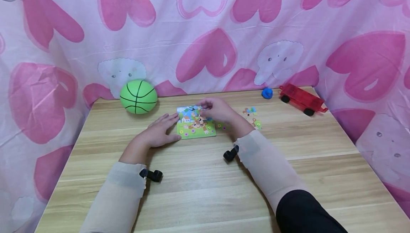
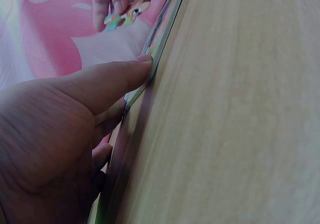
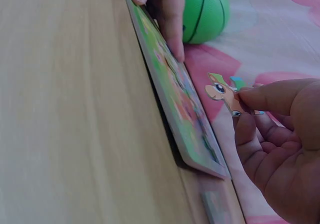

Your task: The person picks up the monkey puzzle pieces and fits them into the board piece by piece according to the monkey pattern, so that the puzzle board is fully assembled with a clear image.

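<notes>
A square jigsaw puzzle board (image 1: 198, 135) with a cartoon animal, house and flowers lies on the table. My left hand (image 1: 161, 130) rests at its left side, fingers extended against the edge and thumb by the near corner. In the left wrist view the thumb (image 2: 112, 81) touches the board's rim. Above the board's far right part, my right hand (image 1: 219, 110) pinches a small jigsaw piece (image 3: 227, 98) between thumb and fingertips. The piece carries a brown animal face with a big eye. It is held apart from the board.
Loose jigsaw pieces (image 1: 256, 123) lie right of the board, some partly hidden by the right wrist. A green ball (image 1: 138, 97) sits at the back left. At the back right are a small blue toy (image 1: 267, 93) and a red toy cart (image 1: 302, 99). A heart-patterned cloth (image 1: 205, 55) hangs behind.
</notes>
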`<action>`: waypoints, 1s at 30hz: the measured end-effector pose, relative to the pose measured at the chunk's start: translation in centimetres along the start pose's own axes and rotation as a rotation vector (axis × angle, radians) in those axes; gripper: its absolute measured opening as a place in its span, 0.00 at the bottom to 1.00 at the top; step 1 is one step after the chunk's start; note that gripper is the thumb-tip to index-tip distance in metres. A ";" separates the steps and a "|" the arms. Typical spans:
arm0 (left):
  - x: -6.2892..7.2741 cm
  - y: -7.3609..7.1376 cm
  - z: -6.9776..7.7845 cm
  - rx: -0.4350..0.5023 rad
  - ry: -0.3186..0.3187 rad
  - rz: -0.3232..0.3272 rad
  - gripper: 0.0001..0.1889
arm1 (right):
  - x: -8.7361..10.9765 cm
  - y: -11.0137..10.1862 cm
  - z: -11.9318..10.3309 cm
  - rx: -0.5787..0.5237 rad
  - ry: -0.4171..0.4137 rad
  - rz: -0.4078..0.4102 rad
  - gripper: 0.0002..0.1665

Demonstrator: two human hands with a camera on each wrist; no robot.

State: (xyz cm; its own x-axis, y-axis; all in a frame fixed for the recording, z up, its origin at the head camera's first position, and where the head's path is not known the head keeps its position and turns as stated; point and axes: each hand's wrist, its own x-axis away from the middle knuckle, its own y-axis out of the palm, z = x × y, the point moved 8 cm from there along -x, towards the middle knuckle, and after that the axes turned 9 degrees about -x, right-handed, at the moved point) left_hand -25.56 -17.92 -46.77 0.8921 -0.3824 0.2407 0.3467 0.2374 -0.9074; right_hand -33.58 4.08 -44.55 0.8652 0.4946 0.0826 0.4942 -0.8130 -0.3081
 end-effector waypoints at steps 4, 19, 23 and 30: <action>-0.1 0.0 -0.1 0.000 -0.006 -0.003 0.48 | -0.7 0.9 0.0 0.040 -0.002 0.001 0.23; -0.3 0.1 -0.1 0.004 -0.009 -0.011 0.48 | -1.7 2.5 0.2 0.213 0.056 -0.003 0.26; -0.3 0.2 -0.1 0.008 -0.012 -0.017 0.48 | -1.7 2.7 0.3 0.243 0.056 -0.014 0.25; -0.4 0.3 -0.3 0.004 -0.008 -0.016 0.48 | -1.6 2.6 0.7 0.240 0.104 -0.004 0.23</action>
State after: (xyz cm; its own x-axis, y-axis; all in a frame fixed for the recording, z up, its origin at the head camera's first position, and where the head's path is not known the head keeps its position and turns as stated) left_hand -25.91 -17.93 -47.20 0.8888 -0.3787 0.2582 0.3620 0.2347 -0.9021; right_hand -33.75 1.39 -46.10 0.8737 0.4531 0.1771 0.4736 -0.7092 -0.5223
